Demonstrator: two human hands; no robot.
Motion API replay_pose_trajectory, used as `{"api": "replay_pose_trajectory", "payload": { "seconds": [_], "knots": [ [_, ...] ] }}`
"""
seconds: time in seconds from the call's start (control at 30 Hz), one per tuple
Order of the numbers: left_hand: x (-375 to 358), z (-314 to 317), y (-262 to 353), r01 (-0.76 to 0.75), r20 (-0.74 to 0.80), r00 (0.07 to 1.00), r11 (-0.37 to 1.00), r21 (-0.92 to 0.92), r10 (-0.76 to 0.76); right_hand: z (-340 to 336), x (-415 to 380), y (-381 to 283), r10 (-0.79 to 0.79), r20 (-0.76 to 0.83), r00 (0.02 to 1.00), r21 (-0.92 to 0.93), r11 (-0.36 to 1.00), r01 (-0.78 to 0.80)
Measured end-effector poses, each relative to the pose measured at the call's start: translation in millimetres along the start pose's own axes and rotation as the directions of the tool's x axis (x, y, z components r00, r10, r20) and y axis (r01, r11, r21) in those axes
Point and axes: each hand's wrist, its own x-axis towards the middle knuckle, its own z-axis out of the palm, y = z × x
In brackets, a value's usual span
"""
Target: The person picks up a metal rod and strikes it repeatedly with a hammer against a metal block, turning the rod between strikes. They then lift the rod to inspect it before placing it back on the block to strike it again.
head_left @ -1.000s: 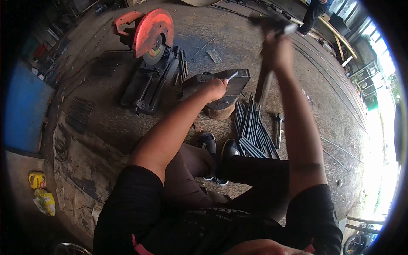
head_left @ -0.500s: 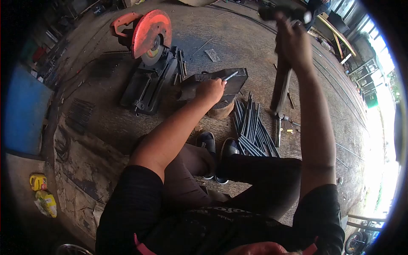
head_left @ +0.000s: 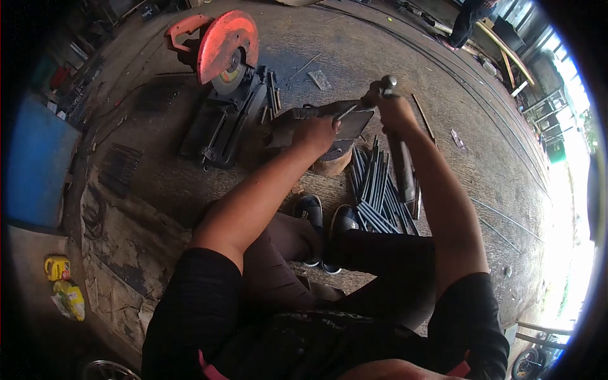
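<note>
My left hand (head_left: 315, 136) is closed around a short metal rod (head_left: 346, 113), whose end sticks out over a dark steel block (head_left: 356, 125). The block rests on a wooden stump (head_left: 333, 163). In my right hand (head_left: 394, 114) is a hammer (head_left: 389, 83), gripped close to its head. The hammer's head is at the far right corner of the block, near the rod's tip, and its handle hangs back toward me. Just right of the stump, a loose pile of cut metal rods (head_left: 379, 183) lies on the floor.
An orange cut-off saw (head_left: 229, 47) stands on the floor at the left. Thin dark rods (head_left: 120, 168) lie farther left. Long bars (head_left: 500, 120) stretch along the right side. A person (head_left: 467, 24) stands at the back right. Yellow containers (head_left: 57, 268) sit at the lower left.
My right hand has come down and to the left with the hammer, from raised high to the block. My left hand stays on the rod at nearly the same place.
</note>
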Motion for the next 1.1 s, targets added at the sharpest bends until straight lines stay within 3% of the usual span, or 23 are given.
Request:
{"api": "replay_pose_trajectory", "payload": {
  "seconds": [0.07, 0.13, 0.17, 0.2, 0.23, 0.27, 0.3, 0.33, 0.37, 0.4, 0.43, 0.47, 0.5, 0.57, 0.63, 0.7, 0.8, 0.87, 0.93, 0.97, 1.0, 1.07, 1.1],
  "knots": [
    [4.0, 0.7, 0.1, -0.020, -0.004, 1.000, 0.999, 0.028, 0.020, -24.0, -10.7, -18.9, -0.206, -0.150, 0.967, -0.135, 0.973, 0.186],
    [4.5, -8.0, 3.8, -0.014, -0.005, 1.000, 0.999, 0.030, 0.014, -48.7, 7.1, -15.8, -0.591, -0.309, 0.745, -0.382, 0.795, 0.472],
    [3.4, -9.4, 4.3, -0.005, -0.006, 1.000, 0.999, 0.035, 0.006, -72.5, -19.8, -49.7, -0.487, -0.266, 0.832, -0.328, 0.857, 0.397],
    [3.6, -7.0, 2.5, -0.005, 0.006, 1.000, 0.999, 0.035, 0.005, -82.1, -26.9, -63.7, -0.646, -0.476, 0.597, -0.231, 0.747, 0.623],
    [6.5, -6.2, 0.2, -0.042, -0.011, 0.999, 0.999, 0.029, 0.042, -106.1, -39.4, -81.4, -0.979, -0.202, 0.031, -0.912, 0.200, 0.359],
    [7.5, -6.1, -1.4, -0.077, -0.031, 0.997, 0.997, 0.023, 0.077, -127.6, -19.8, -79.1, -0.909, -0.393, 0.138, -0.851, 0.417, 0.319],
    [4.9, -14.5, 3.9, -0.049, 0.002, 0.999, 0.999, 0.020, 0.049, -113.3, -65.3, -111.5, -0.691, -0.661, 0.292, -0.364, 0.636, 0.681],
    [3.0, -19.6, 6.5, -0.044, 0.000, 0.999, 0.999, 0.022, 0.044, -95.8, -110.2, -142.0, -0.427, -0.714, 0.555, 0.270, 0.565, 0.780],
    [1.5, -23.5, 8.4, -0.050, -0.002, 0.999, 0.999, 0.014, 0.050, -98.1, -92.8, -131.6, -0.428, -0.712, 0.556, 0.272, 0.563, 0.781],
    [-0.1, -24.6, 8.7, -0.056, -0.001, 0.998, 0.998, 0.006, 0.056, -100.5, -60.7, -108.9, -0.606, -0.645, 0.466, -0.115, 0.679, 0.725],
    [-0.7, -24.3, 8.2, -0.054, 0.000, 0.999, 0.999, 0.007, 0.054, -95.1, -39.9, -90.9, -0.757, -0.503, 0.417, -0.495, 0.648, 0.579],
    [-1.1, -23.5, 7.5, -0.050, -0.005, 0.999, 0.999, 0.000, 0.050, -73.7, -42.9, -86.8, -0.524, -0.405, 0.749, -0.314, 0.849, 0.425],
    [-1.6, -22.2, 7.7, -0.050, -0.009, 0.999, 0.999, -0.008, 0.050, -40.4, -51.4, -78.8, -0.441, -0.428, 0.789, -0.318, 0.890, 0.326],
    [-0.7, -11.2, -0.8, -0.089, -0.038, 0.995, 0.995, 0.033, 0.090, 20.6, 0.9, -13.4, -0.268, -0.233, 0.935, -0.233, 0.949, 0.214],
    [6.3, -17.1, -2.2, -0.124, -0.076, 0.989, 0.989, 0.081, 0.130, 22.9, -0.3, -7.7, -0.212, -0.202, 0.956, -0.164, 0.970, 0.180],
    [0.0, -16.0, -4.8, -0.078, -0.090, 0.992, 0.992, 0.102, 0.087, 4.8, 2.1, -7.3, -0.072, 0.033, 0.997, -0.021, 0.997, 0.073],
    [3.1, -7.5, -9.4, -0.115, -0.105, 0.986, 0.988, 0.105, 0.126, -26.1, -24.2, -37.0, -0.076, -0.062, 0.995, -0.106, 0.992, 0.069],
    [-0.7, -10.1, -0.6, -0.051, -0.092, 0.994, 0.994, 0.092, 0.059, -48.5, -32.3, -52.9, -0.428, -0.188, 0.884, -0.234, 0.893, 0.383],
    [-4.5, -12.3, 4.6, 0.008, -0.065, 0.998, 0.996, 0.091, -0.002, -82.1, -45.4, -82.1, -0.701, -0.233, 0.674, -0.527, 0.674, 0.518],
    [-4.3, -14.3, 4.6, -0.001, -0.032, 0.999, 0.998, 0.069, 0.003, -93.3, -58.0, -98.3, -0.697, -0.234, 0.678, -0.524, 0.678, 0.516],
    [-3.6, -16.0, 3.7, -0.006, -0.004, 1.000, 0.999, 0.046, 0.006, -99.4, -75.3, -120.0, -0.636, -0.387, 0.668, -0.235, 0.768, 0.596],
    [-2.2, -15.0, 1.2, -0.018, 0.002, 1.000, 0.999, 0.032, 0.018, -100.5, -101.0, -148.0, -0.400, -0.593, 0.699, 0.365, 0.640, 0.676],
    [-1.0, -14.5, 0.4, -0.036, 0.011, 0.999, 0.999, 0.014, 0.036, -100.1, -103.7, -147.5, -0.422, -0.615, 0.667, 0.348, 0.614, 0.709]
  ]
}}
